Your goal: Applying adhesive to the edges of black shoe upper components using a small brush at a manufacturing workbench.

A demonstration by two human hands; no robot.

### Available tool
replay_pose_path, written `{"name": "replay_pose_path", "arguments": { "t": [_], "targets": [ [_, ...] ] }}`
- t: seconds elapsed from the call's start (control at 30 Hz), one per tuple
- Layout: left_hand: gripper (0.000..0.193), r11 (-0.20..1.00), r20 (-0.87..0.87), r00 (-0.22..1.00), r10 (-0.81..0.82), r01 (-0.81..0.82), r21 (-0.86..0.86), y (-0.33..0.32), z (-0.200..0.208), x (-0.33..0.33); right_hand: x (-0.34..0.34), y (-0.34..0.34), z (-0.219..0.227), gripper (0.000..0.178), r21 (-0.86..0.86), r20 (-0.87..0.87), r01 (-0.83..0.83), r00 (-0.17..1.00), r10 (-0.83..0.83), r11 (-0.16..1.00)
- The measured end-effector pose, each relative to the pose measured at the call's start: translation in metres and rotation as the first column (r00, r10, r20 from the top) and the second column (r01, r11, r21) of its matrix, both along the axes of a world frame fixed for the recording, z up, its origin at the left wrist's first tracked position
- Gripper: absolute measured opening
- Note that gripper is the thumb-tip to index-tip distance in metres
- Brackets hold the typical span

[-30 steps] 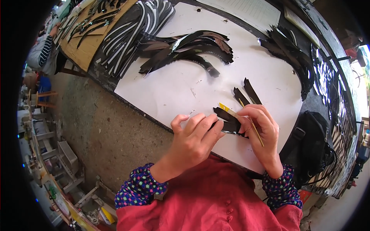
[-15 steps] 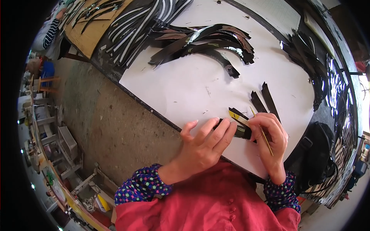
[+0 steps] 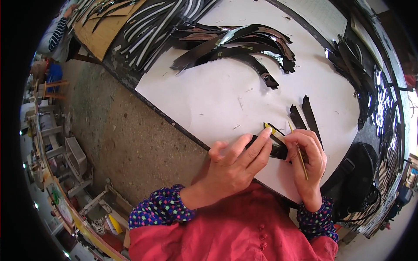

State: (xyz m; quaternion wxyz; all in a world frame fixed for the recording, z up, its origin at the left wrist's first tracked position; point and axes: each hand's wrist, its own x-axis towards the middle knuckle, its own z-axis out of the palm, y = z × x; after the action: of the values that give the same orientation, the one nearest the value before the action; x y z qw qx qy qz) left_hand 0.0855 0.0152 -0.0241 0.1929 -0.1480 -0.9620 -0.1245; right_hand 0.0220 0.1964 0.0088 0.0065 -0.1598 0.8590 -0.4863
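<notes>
My right hand (image 3: 308, 163) is closed in a pinch around a thin yellowish stick (image 3: 304, 169), which sticks out above and below the fingers. Its thumb and fingertips also meet the pale end of a small yellow-and-white strip (image 3: 271, 128). My left hand (image 3: 235, 165) lies with fingers stretched out, the fingertips pressing near that strip and on a short glossy black piece (image 3: 278, 151). Part of this piece is hidden under the fingers. Just beyond my right hand, two narrow black strips (image 3: 311, 117) with notched ends rest on the white board (image 3: 209, 104).
A pile of curved black strips (image 3: 235, 41) lies farther back, beside grey-and-black strips (image 3: 150, 32). More glossy black strips (image 3: 352, 74) and a black bag (image 3: 359, 167) are on the right. A person's striped sleeve (image 3: 57, 37) shows at far left, beyond the table's edge (image 3: 174, 126).
My left fingertips have shifted slightly to the right, over part of the yellow strip. The right hand keeps its pinch on the stick. The whole view has shifted slightly.
</notes>
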Motion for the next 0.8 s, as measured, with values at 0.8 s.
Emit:
{"name": "replay_pose_path", "arguments": {
  "t": [0.8],
  "targets": [
    [0.031,1.000,-0.018,1.000,0.019,-0.019,0.015,0.0022,-0.0026,-0.0022,-0.0006,-0.0044,0.0041,0.025,0.139,-0.140,-0.047,0.988,0.066,0.989]
  ]
}}
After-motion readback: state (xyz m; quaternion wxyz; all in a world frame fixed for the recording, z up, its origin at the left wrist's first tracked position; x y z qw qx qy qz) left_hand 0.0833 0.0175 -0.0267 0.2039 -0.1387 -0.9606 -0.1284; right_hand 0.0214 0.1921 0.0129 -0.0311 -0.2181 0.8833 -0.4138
